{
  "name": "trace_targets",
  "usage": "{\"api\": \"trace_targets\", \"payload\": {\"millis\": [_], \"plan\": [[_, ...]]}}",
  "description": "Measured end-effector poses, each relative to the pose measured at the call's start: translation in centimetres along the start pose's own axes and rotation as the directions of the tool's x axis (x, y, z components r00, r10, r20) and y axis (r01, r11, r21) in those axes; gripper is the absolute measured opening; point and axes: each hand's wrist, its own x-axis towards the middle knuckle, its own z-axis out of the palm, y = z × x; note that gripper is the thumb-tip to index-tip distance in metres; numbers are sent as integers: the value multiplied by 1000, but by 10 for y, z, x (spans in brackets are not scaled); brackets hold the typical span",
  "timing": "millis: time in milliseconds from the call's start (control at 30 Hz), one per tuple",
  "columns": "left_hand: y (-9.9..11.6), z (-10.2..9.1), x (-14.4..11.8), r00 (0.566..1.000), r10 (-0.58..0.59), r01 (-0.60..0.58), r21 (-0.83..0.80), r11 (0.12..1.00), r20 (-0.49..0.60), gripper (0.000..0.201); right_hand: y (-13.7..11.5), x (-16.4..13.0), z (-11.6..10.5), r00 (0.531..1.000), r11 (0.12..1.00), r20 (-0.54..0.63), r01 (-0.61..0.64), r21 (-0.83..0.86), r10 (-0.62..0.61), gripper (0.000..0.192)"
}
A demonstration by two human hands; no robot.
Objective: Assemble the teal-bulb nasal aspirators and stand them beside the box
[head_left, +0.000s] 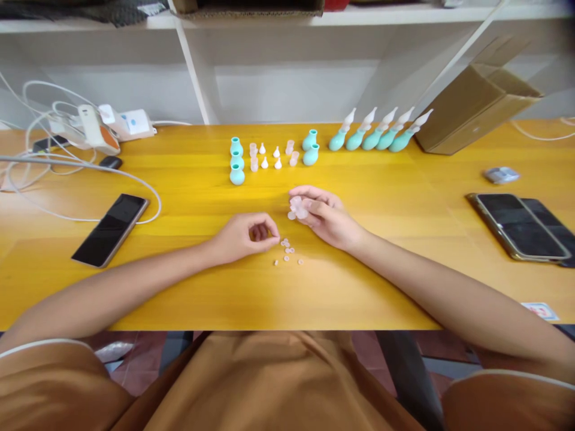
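My right hand (324, 216) rests on the yellow table (188, 281) and pinches a small clear silicone piece (297, 208) at its fingertips. Curled beside a scatter of several tiny clear discs (288, 249), my left hand (246, 235) has thumb and forefinger pinched together right at the pile; whether a disc sits between them is hidden. Farther back stand teal bulbs (236, 161), small clear tips and caps (271, 155), two more teal bulbs (310, 148), and a row of assembled teal aspirators with white tips (380, 133).
A black phone (110, 228) lies at the left with white cables (40, 167) and chargers (105, 126) behind it. Two phones (521, 226) lie at the right. A cardboard box (476, 99) leans at the back right, near a small wrapped packet (501, 175). White shelving rises behind.
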Motion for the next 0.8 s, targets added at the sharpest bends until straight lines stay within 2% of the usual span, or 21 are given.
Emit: {"api": "trace_targets", "payload": {"millis": [133, 300, 433, 600, 800], "plan": [[-7, 0, 4, 992, -2, -24, -204, 979, -125, 31, 2, -7, 12, 998, 998, 41, -48, 36, 46, 45], [-8, 0, 3, 970, 51, -101, -202, 974, -238, 34, 8, -10, 12, 996, 997, 30, -80, 15, 80, 48], [-6, -2, 3, 965, 86, -128, -160, 979, -247, 30, 10, -9, 10, 994, 995, 71, -88, 44, 85, 44], [-6, -2, 5, 961, 110, -163, -196, 967, -254, 36, 11, -9, 10, 990, 996, 125, -77, 47, 70, 39], [-7, -1, 3, 968, 94, -144, -209, 967, -231, 32, 15, -9, 7, 985, 998, 163, -55, 36, 48, 37]]}}
